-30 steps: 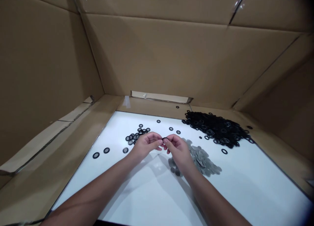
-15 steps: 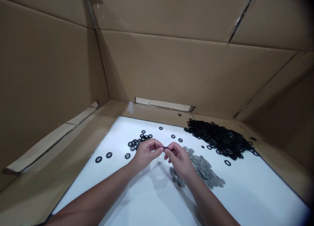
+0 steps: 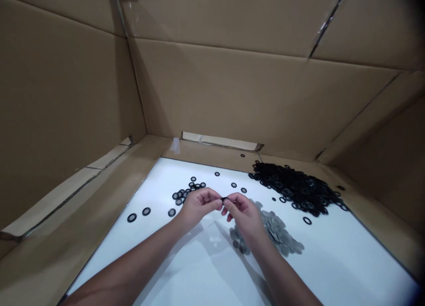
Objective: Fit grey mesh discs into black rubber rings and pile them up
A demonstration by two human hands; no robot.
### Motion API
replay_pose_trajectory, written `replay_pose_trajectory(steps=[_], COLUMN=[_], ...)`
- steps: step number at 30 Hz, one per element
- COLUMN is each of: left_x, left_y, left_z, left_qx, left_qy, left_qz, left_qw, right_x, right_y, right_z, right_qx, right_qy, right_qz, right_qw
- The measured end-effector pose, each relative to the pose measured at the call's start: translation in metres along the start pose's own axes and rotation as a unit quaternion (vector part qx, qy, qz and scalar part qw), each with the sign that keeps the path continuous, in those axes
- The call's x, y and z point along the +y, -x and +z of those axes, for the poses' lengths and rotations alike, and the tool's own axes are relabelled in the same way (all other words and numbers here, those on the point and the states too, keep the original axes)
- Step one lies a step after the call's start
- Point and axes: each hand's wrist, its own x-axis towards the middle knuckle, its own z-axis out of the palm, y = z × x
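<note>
Between the fingertips of my left hand (image 3: pixel 202 205) and my right hand (image 3: pixel 244 212) is a small black ring (image 3: pixel 223 199), pinched from both sides and mostly covered by the fingers. Both hands hover over the white board (image 3: pixel 186 270). Under and beside my right hand lies a heap of grey mesh discs (image 3: pixel 279 233). Beyond my left hand several black rings with grey discs inside (image 3: pixel 181 194) lie grouped together. Whether the held ring has a disc in it I cannot tell.
A large pile of black rings (image 3: pixel 295 186) rests at the back right, partly on cardboard. One loose ring (image 3: pixel 307 220) lies in front of it. Several filled rings (image 3: pixel 146 211) are scattered at the left. Cardboard walls (image 3: pixel 212 89) rise around the board.
The view has shifted very slightly. My hands stay together at the same spot, with the fingertips moving a little around the black ring.
</note>
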Motion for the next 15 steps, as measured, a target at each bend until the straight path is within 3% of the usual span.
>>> replay_pose_trajectory(steps=[5,9,12,15], left_x=[-0.001,0.006,0.027,0.063], left_y=[0.002,0.002,0.000,-0.004], left_z=[0.007,0.002,-0.002,0.000], left_qx=[0.006,-0.002,-0.013,-0.027], left_qy=[0.034,0.014,-0.021,-0.071], left_qz=[-0.007,0.008,0.017,0.012], left_qw=[0.999,1.000,1.000,0.997], right_x=[0.000,-0.005,-0.022,-0.052], right_y=[0.003,0.003,0.000,-0.007], right_z=[0.007,0.004,-0.001,-0.004], right_qx=[0.022,0.001,-0.018,-0.020], right_qy=[-0.017,0.008,0.042,0.108], right_qz=[-0.020,-0.032,-0.046,-0.079], right_qw=[0.999,0.999,0.998,0.991])
